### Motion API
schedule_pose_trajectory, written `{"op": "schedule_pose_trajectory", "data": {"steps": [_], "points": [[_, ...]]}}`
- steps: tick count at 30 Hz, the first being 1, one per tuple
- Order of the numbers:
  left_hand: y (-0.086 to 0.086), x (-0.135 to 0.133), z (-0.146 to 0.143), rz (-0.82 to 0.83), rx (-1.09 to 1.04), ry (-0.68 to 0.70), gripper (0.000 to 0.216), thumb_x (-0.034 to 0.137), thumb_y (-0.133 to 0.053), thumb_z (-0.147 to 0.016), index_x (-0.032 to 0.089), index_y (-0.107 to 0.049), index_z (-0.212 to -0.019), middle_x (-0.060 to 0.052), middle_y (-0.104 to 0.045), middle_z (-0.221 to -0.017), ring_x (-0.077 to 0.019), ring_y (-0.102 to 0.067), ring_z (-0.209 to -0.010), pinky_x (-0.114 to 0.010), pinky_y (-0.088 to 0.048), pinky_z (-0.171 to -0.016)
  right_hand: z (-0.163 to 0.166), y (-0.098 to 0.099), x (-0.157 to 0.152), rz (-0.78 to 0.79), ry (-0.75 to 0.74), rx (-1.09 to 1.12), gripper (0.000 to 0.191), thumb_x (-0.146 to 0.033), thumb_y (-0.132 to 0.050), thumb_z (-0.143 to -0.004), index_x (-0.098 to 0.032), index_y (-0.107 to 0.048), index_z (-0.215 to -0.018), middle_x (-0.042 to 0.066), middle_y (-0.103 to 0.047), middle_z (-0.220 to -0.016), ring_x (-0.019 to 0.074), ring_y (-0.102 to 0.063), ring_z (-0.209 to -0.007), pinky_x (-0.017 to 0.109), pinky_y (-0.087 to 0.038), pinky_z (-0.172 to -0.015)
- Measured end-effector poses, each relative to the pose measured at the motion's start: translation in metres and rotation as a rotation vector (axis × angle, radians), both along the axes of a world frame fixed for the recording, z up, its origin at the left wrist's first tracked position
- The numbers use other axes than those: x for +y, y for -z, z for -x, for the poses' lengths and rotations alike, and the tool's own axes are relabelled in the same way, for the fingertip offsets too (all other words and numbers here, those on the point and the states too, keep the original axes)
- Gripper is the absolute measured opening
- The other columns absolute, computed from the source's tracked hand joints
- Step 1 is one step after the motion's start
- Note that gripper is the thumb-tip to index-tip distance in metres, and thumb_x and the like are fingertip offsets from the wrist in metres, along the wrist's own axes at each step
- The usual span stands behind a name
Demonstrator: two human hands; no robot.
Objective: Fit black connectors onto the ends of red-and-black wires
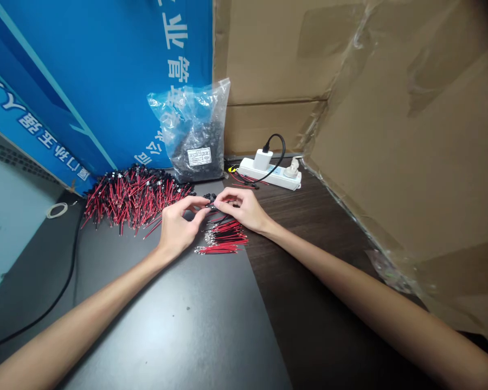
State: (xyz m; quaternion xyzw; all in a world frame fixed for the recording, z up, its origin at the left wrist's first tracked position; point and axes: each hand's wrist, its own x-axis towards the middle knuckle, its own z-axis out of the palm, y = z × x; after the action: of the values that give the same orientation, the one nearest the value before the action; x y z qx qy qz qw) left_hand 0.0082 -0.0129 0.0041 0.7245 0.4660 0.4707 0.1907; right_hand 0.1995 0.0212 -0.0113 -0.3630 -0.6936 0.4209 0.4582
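Note:
My left hand [179, 225] and my right hand [243, 208] meet at the middle of the table, fingers pinched together on a small black connector [210, 205] with red and black wires. Just under the hands lies a small bundle of short red and black wires [223, 238] with bare metal ends. A large heap of the same red and black wire pieces [132, 195] is spread to the left of my left hand.
A clear plastic bag of black parts [195, 135] stands behind the hands. A white power strip [270, 173] with a charger plugged in lies at the back right. Blue board stands at left, cardboard walls at right. A black cable [71, 271] and a ring [57, 210] lie far left.

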Motion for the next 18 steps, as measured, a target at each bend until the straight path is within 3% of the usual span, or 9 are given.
{"op": "schedule_pose_trajectory", "data": {"steps": [10,18], "points": [[-0.0014,0.0012,0.0,0.026,-0.077,0.03,0.02,0.022,-0.071,-0.082,0.02,-0.073,-0.103,-0.004,-0.078,-0.097,-0.0159,-0.071,-0.079,-0.031,-0.058,-0.075,0.0003,-0.0013,0.0,0.02,0.01,0.075,0.019,-0.036,-0.071,-0.079,-0.017,-0.071,-0.078,0.005,-0.073,-0.081,0.0159,-0.064,-0.074,0.032,-0.052,-0.072],[0.0007,0.0032,-0.0005,0.004,-0.098,0.021,0.016,0.023,-0.07,-0.083,0.019,-0.068,-0.098,-0.004,-0.077,-0.089,-0.0166,-0.072,-0.079,-0.03,-0.058,-0.07,-0.0007,-0.0014,0.0011,0.039,0.004,0.097,0.017,-0.035,-0.072,-0.077,-0.017,-0.072,-0.076,0.004,-0.073,-0.08,0.0157,-0.064,-0.073,0.032,-0.052,-0.073]]}}
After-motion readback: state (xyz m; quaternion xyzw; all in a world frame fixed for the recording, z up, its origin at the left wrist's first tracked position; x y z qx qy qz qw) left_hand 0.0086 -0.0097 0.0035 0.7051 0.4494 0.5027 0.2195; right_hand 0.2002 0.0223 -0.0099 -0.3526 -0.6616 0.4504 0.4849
